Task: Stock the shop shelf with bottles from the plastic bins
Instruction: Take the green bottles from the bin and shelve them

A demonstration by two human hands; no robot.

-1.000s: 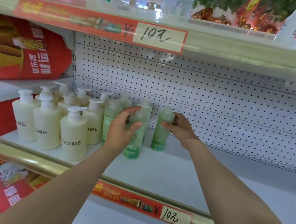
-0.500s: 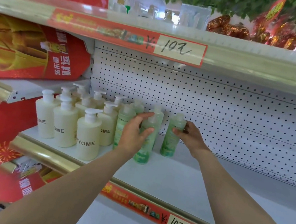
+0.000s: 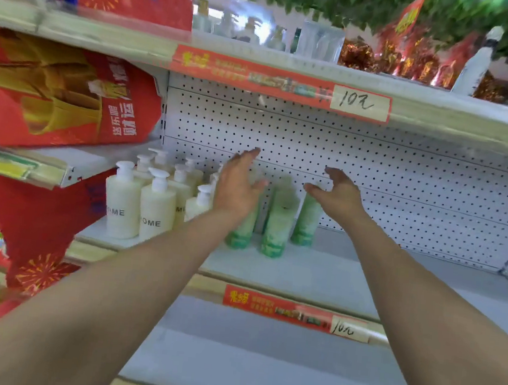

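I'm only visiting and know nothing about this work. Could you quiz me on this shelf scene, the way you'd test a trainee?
1. True or false: the left hand grips one of the green bottles.
2. Seen from the camera, where do the cream pump bottles stand?
A) left of the green bottles
B) right of them
C) on the shelf above
3. Fill in: the number handwritten on the price tag is ___.

Key
1. False: the left hand and the right hand are both open and hold nothing.
2. A
3. 10
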